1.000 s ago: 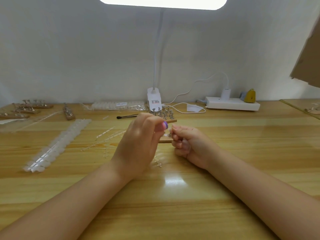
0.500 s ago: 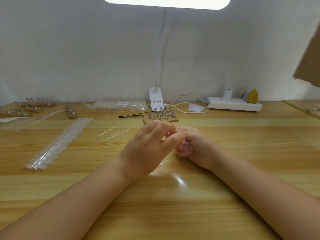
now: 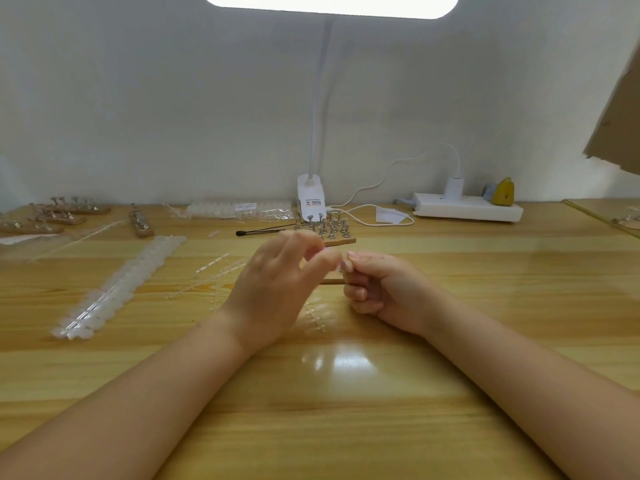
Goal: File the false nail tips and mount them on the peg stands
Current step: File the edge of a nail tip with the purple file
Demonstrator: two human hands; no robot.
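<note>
Between the two hands, above the tabletop (image 3: 346, 427), sits the work. Right hand (image 3: 384, 289) is curled, pinching what looks like a nail tip (image 3: 343, 266) — too small to confirm. Left hand (image 3: 277, 289) has thumb and forefinger nearly together at its 3 o'clock; whether they hold anything I cannot tell. Peg stand (image 3: 329, 232) lies at 12 o'clock — the right hand looks nearer.

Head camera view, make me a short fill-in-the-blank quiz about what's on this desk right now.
1. The yellow object sits on the white ____ at the back right.
2. The black-tipped brush lies just ____ of the peg stand behind the hands.
3. The long strip of nail tips lies on the same side as the ____ hand.
4. The lamp base stands against the ____.

Missing words: power strip; left; left; wall
</note>
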